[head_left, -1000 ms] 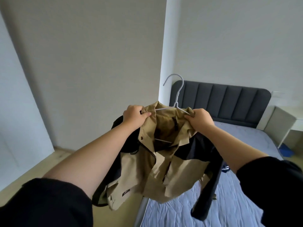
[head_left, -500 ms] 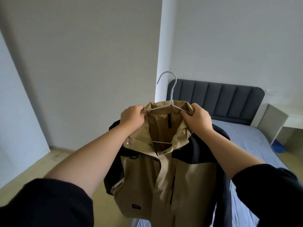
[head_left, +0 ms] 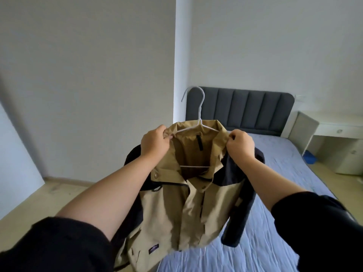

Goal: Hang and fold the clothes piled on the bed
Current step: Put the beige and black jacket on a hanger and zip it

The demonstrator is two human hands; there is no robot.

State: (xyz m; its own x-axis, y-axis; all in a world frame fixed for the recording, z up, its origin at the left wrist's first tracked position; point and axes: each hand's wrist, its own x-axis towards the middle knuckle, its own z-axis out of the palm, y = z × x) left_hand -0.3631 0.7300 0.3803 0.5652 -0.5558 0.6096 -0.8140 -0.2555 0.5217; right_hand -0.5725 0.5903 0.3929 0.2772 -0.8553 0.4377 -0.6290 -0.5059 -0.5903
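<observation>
A tan jacket (head_left: 182, 213) with black shoulders and sleeves hangs in the air in front of me on a white wire hanger (head_left: 198, 118). The hanger's hook sticks up above the collar and its lower bar shows inside the neck opening. My left hand (head_left: 155, 144) pinches the left side of the collar. My right hand (head_left: 240, 145) pinches the right side of the collar. The jacket's front faces me and one black sleeve dangles over the bed (head_left: 284, 193).
The bed has a blue-grey quilted cover and a dark grey padded headboard (head_left: 247, 112). A white desk (head_left: 322, 130) stands at the right with a blue item (head_left: 310, 155) on the floor below. Wooden floor (head_left: 49, 195) lies at the left.
The jacket has dropped open from a bunched state and now hangs straighter on the hanger. Both hands have slid up to the collar's upper edges.
</observation>
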